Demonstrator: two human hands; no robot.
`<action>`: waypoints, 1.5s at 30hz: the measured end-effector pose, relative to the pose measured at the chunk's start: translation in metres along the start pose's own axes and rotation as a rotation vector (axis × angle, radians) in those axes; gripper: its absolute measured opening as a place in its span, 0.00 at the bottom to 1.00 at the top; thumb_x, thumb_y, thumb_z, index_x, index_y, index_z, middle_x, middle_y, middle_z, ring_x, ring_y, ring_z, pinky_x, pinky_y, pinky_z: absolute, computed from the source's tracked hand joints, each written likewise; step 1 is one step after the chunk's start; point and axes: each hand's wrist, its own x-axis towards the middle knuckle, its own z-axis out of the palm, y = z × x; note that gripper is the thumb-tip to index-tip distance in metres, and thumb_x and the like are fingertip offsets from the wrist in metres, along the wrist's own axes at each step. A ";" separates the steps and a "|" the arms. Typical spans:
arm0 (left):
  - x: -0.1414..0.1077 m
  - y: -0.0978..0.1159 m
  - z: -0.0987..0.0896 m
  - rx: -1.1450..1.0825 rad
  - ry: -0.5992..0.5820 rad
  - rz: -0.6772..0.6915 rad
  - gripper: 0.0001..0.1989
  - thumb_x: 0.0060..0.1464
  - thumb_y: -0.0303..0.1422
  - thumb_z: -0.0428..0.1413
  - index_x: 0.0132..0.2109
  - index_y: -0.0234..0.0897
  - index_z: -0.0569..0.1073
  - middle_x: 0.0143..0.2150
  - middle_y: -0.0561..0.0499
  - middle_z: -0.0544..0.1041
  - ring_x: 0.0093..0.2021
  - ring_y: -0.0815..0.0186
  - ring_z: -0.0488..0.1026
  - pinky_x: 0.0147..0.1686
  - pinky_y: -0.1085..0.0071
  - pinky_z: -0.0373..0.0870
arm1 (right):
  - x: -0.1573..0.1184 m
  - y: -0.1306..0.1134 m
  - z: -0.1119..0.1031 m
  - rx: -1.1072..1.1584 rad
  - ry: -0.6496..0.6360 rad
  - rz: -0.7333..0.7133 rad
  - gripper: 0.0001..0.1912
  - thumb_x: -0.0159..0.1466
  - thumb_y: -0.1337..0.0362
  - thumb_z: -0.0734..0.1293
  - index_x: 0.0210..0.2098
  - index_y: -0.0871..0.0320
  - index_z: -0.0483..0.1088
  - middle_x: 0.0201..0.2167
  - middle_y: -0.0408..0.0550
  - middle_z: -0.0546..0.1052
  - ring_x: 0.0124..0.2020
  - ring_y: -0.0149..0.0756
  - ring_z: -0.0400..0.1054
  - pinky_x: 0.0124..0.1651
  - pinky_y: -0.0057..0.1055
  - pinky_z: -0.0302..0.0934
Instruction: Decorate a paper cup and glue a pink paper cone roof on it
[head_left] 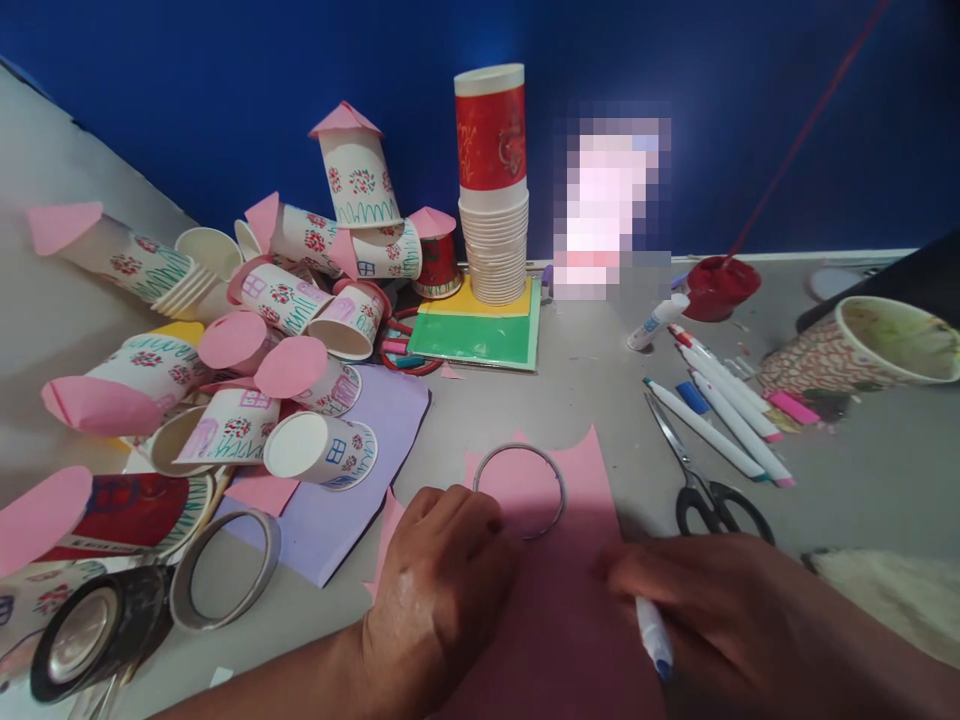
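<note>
Left hand: the left hand (442, 575) rests knuckles-up on the pink paper sheet (559, 600), fingers curled together and pressing down; whether they pinch anything I cannot tell.
Right hand: the right hand (720, 610) is closed around a white marker with a blue cap (654, 632), its blue end pointing back toward the wrist.
Ring: a thin round metal ring (520, 491) lies flat on the sheet, just beyond the left fingertips and touching or nearly touching them; it is up and to the left of the right fingers.
Nearer hand: the left, by a clear margin.
Ring's look: a slim grey hoop, no long axis, pink paper showing through its middle.
Sheet: its long side runs away from the fingers, far edge cut in scallops.
Beyond the right fingers: black-handled scissors (701, 480) and a row of white markers (724, 410), apart from the hand.
Left of the left fingers: a heap of decorated paper cups with pink cone lids (285, 330).
</note>
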 end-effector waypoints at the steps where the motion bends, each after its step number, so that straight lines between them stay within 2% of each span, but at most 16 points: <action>1: 0.000 0.000 0.000 0.010 -0.008 0.000 0.13 0.60 0.17 0.53 0.34 0.39 0.74 0.31 0.51 0.74 0.31 0.64 0.65 0.33 0.62 0.55 | 0.000 -0.001 -0.001 0.005 0.003 -0.002 0.11 0.62 0.74 0.60 0.28 0.52 0.65 0.23 0.41 0.75 0.23 0.34 0.70 0.25 0.29 0.51; 7: -0.001 -0.002 0.001 0.043 -0.018 -0.020 0.14 0.59 0.17 0.52 0.33 0.40 0.74 0.31 0.52 0.75 0.31 0.63 0.66 0.33 0.63 0.56 | 0.001 -0.011 -0.014 0.052 -0.036 0.020 0.12 0.66 0.72 0.59 0.30 0.52 0.68 0.26 0.43 0.76 0.27 0.35 0.72 0.29 0.29 0.55; 15: -0.001 -0.002 0.000 0.052 0.004 0.000 0.13 0.58 0.17 0.53 0.33 0.39 0.74 0.31 0.52 0.75 0.30 0.63 0.65 0.32 0.63 0.55 | 0.002 -0.003 -0.001 0.052 0.013 -0.007 0.11 0.65 0.70 0.59 0.28 0.52 0.67 0.24 0.41 0.75 0.24 0.33 0.71 0.26 0.29 0.51; 18: -0.002 -0.004 0.001 0.095 -0.007 -0.011 0.13 0.57 0.17 0.52 0.31 0.40 0.71 0.30 0.52 0.73 0.30 0.63 0.64 0.32 0.63 0.55 | 0.001 -0.004 -0.002 0.058 0.008 0.000 0.11 0.67 0.68 0.59 0.29 0.53 0.67 0.25 0.42 0.76 0.24 0.33 0.70 0.27 0.29 0.51; 23: -0.001 -0.004 0.002 0.170 -0.037 -0.035 0.12 0.55 0.17 0.53 0.30 0.40 0.68 0.29 0.53 0.70 0.30 0.64 0.64 0.32 0.63 0.53 | 0.002 -0.008 -0.006 0.027 0.012 -0.003 0.12 0.67 0.69 0.59 0.27 0.54 0.63 0.24 0.40 0.73 0.22 0.31 0.68 0.26 0.30 0.46; 30: -0.002 -0.004 0.004 0.162 -0.027 -0.018 0.12 0.57 0.18 0.52 0.31 0.40 0.69 0.28 0.53 0.69 0.30 0.64 0.64 0.32 0.63 0.54 | 0.003 -0.010 -0.009 0.018 -0.001 0.005 0.12 0.68 0.70 0.60 0.28 0.54 0.63 0.24 0.39 0.73 0.23 0.30 0.68 0.27 0.31 0.45; 36: -0.004 -0.003 0.003 0.137 -0.082 -0.022 0.14 0.57 0.17 0.51 0.31 0.40 0.70 0.30 0.53 0.71 0.31 0.64 0.64 0.35 0.63 0.54 | 0.004 -0.014 -0.017 0.029 -0.038 0.003 0.13 0.69 0.71 0.60 0.29 0.54 0.65 0.26 0.39 0.75 0.25 0.30 0.70 0.28 0.30 0.47; 45: -0.002 -0.002 0.002 0.189 -0.092 -0.026 0.14 0.55 0.16 0.51 0.29 0.40 0.70 0.28 0.53 0.68 0.30 0.64 0.62 0.33 0.63 0.52 | 0.002 -0.012 -0.011 0.022 0.016 -0.030 0.12 0.69 0.71 0.61 0.29 0.54 0.65 0.25 0.38 0.74 0.23 0.29 0.69 0.27 0.30 0.48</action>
